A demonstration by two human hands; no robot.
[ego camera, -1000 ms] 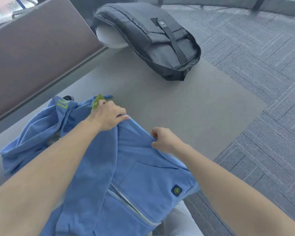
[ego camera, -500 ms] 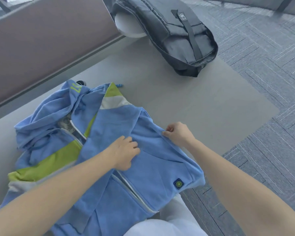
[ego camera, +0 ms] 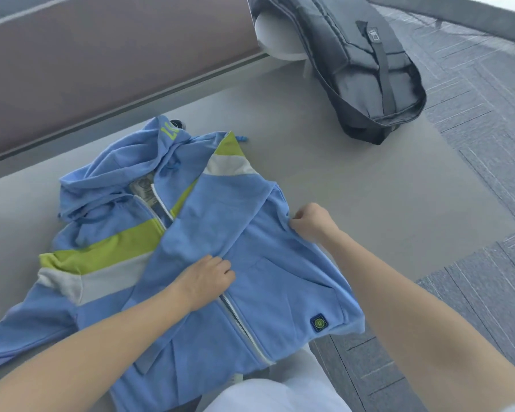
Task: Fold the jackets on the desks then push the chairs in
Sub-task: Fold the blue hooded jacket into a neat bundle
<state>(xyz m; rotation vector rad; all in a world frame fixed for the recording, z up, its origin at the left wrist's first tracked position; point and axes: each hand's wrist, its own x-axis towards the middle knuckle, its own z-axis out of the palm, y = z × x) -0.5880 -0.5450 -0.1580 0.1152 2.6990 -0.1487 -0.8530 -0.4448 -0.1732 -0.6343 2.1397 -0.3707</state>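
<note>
Head view: the blue jacket (ego camera: 208, 221) lies front-up on the grey table (ego camera: 354, 188), hood (ego camera: 116, 173) pointing to 11 o'clock and one sleeve (ego camera: 18, 331) trailing off toward 8 o'clock. Your left hand (ego camera: 205, 278) sits on the chest just above the zipper (ego camera: 241, 325), its grip closed on a fold of cloth. Your right hand (ego camera: 311, 221), at 2 o'clock from it, holds a narrow pinch on the jacket's side edge.

The hem corner at 4 o'clock appears to overhang the table edge, so a hard pull toward you could drag the whole garment off. The front panels are open and skewed, and folding now would likely trap that crease.

A black backpack (ego camera: 363, 63) lies at 1 o'clock, well apart, resting partly on a white rounded thing (ego camera: 275, 40). The brown partition (ego camera: 101, 60) runs near the hood, leaving little room at 11 o'clock.
</note>
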